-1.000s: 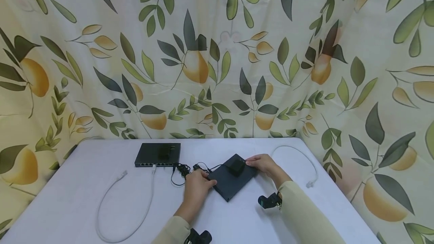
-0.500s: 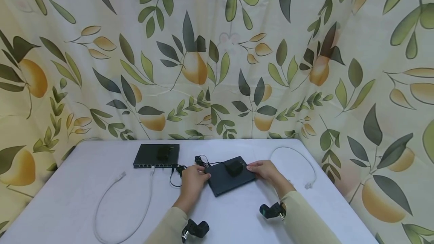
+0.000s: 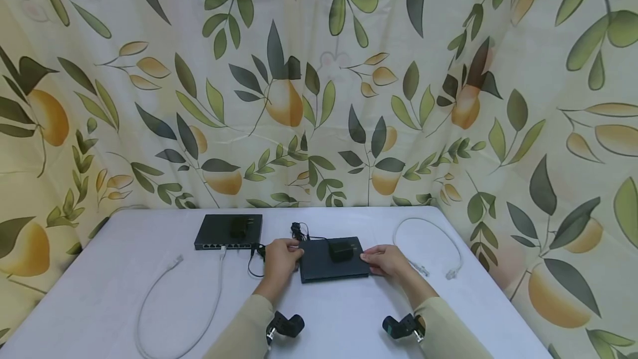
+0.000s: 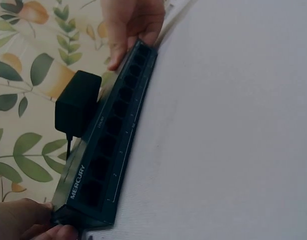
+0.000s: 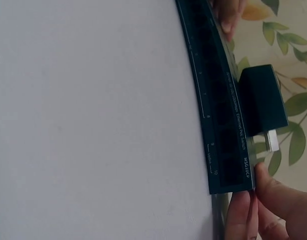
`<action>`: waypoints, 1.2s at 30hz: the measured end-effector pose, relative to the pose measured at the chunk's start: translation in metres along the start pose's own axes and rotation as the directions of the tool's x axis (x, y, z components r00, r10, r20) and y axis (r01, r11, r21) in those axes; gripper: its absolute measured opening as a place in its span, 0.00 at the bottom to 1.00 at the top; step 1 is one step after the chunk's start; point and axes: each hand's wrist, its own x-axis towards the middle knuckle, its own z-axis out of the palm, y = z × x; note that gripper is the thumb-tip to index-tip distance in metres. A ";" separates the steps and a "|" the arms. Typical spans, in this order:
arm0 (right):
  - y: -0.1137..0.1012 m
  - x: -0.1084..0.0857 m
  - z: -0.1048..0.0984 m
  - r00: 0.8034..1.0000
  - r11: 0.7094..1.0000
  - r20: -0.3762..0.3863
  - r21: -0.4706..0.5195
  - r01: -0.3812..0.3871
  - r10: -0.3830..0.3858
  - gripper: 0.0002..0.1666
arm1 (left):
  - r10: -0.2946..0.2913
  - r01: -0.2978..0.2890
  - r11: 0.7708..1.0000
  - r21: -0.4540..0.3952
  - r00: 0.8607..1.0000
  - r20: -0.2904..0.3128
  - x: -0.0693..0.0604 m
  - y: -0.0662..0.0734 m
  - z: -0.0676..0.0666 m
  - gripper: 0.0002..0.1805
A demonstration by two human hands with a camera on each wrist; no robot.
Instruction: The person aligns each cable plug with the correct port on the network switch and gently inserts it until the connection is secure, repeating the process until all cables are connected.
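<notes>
A black Ethernet switch (image 3: pixel 317 270) sits in front of me on the white table, its long edges now almost level across the view. A row of ports (image 4: pixel 111 129) and the word MERCURY show along its near side. On its top rests a black power adapter (image 3: pixel 341 251), with a thin cable leading to a bundle (image 3: pixel 298 231) behind. My left hand (image 3: pixel 280 263) pinches the left end of the switch between thumb and fingers. At the right end, my right hand (image 3: pixel 389 263) grips the corner, thumb on top and fingers beneath in the right wrist view.
A second black switch (image 3: pixel 209 231) with its own adapter (image 3: pixel 239 227) stands at the back left, a white network cable (image 3: pixel 217 287) plugged into it and curving forward. Another white network cable (image 3: pixel 451 240) loops at the right. A patterned curtain (image 3: pixel 319 87) hangs behind the table.
Between my hands the switch has turned from a slanted, diamond-like position to nearly straight. My left hand has shifted left and slightly up; my right hand has moved slightly down.
</notes>
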 end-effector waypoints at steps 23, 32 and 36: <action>0.002 -0.011 0.010 1.000 0.992 -0.024 0.122 0.007 -0.004 0.16 | -0.005 -0.003 0.992 0.123 0.998 0.064 -0.013 0.001 -0.003 0.19; -0.007 0.001 0.012 1.000 0.994 0.002 0.104 -0.013 0.013 0.15 | -0.109 0.091 0.987 0.131 0.984 0.138 0.008 0.010 -0.007 0.21; -0.012 0.006 0.015 1.000 0.992 0.002 0.123 -0.018 0.018 0.15 | -0.128 0.108 0.984 0.140 0.981 0.143 0.015 0.014 -0.010 0.20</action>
